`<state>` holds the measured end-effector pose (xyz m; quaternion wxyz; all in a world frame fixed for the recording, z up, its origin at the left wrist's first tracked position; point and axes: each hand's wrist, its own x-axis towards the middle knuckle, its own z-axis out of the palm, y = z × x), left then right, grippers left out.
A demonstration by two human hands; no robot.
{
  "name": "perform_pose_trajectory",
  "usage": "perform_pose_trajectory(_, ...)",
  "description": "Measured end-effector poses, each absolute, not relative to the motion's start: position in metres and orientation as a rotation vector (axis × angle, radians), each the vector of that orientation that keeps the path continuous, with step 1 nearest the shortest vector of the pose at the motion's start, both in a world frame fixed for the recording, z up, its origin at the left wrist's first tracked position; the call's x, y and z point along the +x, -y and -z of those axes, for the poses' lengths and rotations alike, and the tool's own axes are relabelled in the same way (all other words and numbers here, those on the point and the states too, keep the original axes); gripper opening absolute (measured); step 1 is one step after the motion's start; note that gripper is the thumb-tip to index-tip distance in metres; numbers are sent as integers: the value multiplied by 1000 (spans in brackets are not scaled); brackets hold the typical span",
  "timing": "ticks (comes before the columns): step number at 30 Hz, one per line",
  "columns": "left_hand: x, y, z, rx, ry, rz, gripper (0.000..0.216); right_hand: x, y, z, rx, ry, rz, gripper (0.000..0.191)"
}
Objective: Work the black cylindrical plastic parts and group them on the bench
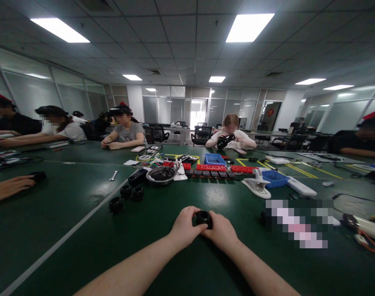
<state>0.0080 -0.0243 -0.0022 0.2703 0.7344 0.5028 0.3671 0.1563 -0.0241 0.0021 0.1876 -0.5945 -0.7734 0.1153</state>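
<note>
A green bench [138, 242] spreads across the foreground. On it, a round metal bowl [148, 176] holds dark contents too indistinct to name. One blue basket [272, 179] stands to the right, another blue tray [215, 162] farther back; what they hold is unclear. The left hand [187, 228] and right hand [221, 232] grip a black ring-shaped part [208, 223] between them, hole upward, at the bench's near middle.
</note>
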Motion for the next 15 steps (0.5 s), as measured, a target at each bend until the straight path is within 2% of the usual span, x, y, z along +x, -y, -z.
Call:
perform_pose_trajectory(3, 1, 24, -3, 2010, -1225, -918, 35, 167, 22, -5, -1505, 2263, -470, 32)
perform_pose_trajectory(6, -4, 23, -9, 2018, -1132, -861, 37, 177, 17, -5, -1320, 2300, -718, 24)
perform_pose_trajectory(8, -4, 24, -10, 2014, -1129, -856, 38, 180, 15, -3, -1311, 2288, -771, 19)
perform_pose_trajectory(11, 1, 26, -9, 2001, -1215, -887, 38, 175, 14, 3, -1394, 2230, -705, 22)
perform_pose_trajectory(15, 9, 29, -2, 1955, -1405, -974, 33, 162, 19, 6, -1625, 2164, -361, 22)
